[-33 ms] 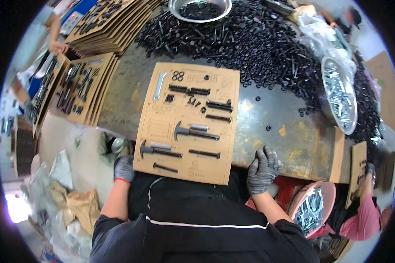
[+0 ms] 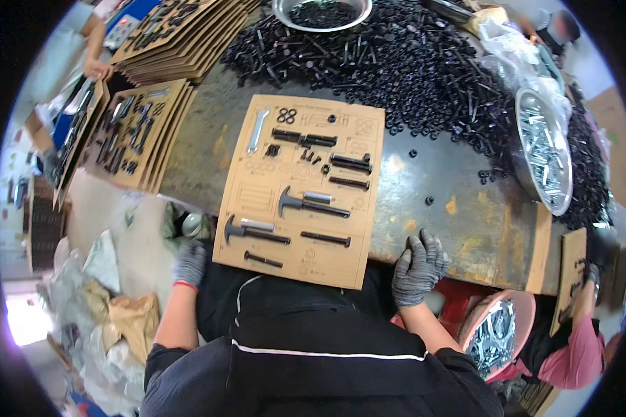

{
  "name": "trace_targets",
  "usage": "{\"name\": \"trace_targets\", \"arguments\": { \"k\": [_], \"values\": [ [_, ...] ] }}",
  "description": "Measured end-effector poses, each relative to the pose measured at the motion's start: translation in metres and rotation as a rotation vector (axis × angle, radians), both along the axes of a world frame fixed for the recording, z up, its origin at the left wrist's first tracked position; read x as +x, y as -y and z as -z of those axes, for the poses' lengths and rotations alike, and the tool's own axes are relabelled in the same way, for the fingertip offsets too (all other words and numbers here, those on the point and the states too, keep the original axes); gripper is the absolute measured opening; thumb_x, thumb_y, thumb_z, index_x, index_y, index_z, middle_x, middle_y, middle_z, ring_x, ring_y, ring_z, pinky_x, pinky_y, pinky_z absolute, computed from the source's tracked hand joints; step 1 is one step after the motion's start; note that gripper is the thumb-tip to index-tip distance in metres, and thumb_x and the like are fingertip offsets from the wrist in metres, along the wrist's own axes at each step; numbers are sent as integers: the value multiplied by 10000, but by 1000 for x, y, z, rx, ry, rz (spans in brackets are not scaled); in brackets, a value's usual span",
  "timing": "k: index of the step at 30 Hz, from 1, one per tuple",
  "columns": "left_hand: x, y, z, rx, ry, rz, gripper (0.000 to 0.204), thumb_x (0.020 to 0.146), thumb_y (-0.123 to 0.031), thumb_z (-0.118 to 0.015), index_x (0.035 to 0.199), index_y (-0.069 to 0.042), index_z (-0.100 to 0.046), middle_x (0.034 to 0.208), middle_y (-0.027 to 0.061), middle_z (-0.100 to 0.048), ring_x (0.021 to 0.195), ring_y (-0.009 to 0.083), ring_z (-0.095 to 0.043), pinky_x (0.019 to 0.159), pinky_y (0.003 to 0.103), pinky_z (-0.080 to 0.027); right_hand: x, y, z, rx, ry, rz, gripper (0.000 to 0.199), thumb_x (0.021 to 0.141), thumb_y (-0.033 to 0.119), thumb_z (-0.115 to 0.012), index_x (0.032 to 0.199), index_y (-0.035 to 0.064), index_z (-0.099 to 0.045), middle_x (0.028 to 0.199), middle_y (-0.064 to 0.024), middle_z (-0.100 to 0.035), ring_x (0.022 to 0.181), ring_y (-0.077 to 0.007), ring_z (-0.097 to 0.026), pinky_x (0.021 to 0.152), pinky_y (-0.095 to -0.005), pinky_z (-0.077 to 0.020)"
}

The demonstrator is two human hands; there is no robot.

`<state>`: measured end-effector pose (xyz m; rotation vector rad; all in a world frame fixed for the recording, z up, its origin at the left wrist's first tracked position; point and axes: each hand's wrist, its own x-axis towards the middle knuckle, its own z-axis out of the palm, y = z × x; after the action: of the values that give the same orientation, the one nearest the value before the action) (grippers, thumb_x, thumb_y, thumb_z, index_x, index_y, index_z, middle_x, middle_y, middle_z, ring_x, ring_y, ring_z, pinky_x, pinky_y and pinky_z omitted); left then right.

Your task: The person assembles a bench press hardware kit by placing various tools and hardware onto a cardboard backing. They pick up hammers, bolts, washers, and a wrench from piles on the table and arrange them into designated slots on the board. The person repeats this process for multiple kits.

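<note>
A brown cardboard sheet with printed outlines lies before me, its near edge over the table's edge. Fixed on it are a silver wrench, black nuts, several black bolts and two black hammer-shaped parts, each beside a silver tube. My left hand, in a grey glove, is just left of the sheet's lower left corner, apart from it, fingers stretched out. My right hand, gloved too, rests on the table edge right of the sheet, fingers extended, holding nothing.
Black bolts and nuts heap across the metal table, with a metal bowl behind. Silver parts fill an oval tray and a pink bucket. Filled cards stand at left. Co-workers' hands show at both sides.
My left hand has come away from the sheet's edge, moving slightly left. The right hand stays on the table edge. The whole view has shifted a little.
</note>
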<state>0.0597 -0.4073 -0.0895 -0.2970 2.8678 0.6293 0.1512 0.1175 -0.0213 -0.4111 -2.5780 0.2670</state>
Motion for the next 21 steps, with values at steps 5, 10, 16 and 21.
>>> {"name": "trace_targets", "arguments": {
  "k": [5,10,16,21],
  "values": [
    [-8,-40,-145,217,-505,-139,170,856,-124,-652,991,-21,-652,876,55,-635,767,138,-590,717,274,-489,-19,-4,-17,-336,-81,-157,185,789,178,-644,957,106,-668,1169,-130,-600,1134,-314,-526,1024,-488,-322],
    [-70,-174,-186,263,-431,347,155,806,-155,-686,922,-51,-685,889,116,-656,805,235,-633,736,335,-512,-112,14,-78,-268,-90,-455,198,754,176,-719,935,97,-702,1062,-96,-589,1081,-313,-503,967,-421,-390],
    [-136,-250,-163,22,-285,627,167,814,-248,-681,927,-127,-699,901,82,-653,814,256,-651,746,364,-527,-218,69,-88,72,480,-521,210,833,263,-607,932,133,-739,912,-133,-688,896,-321,-637,823,-414,-498],
    [-168,-256,-146,-116,-214,751,198,843,-306,-643,934,-140,-701,921,82,-648,843,267,-653,758,388,-524,-257,83,-67,-83,751,-406,270,848,343,-615,959,129,-737,825,-130,-702,803,-294,-668,791,-398,-518]
  ]
}}
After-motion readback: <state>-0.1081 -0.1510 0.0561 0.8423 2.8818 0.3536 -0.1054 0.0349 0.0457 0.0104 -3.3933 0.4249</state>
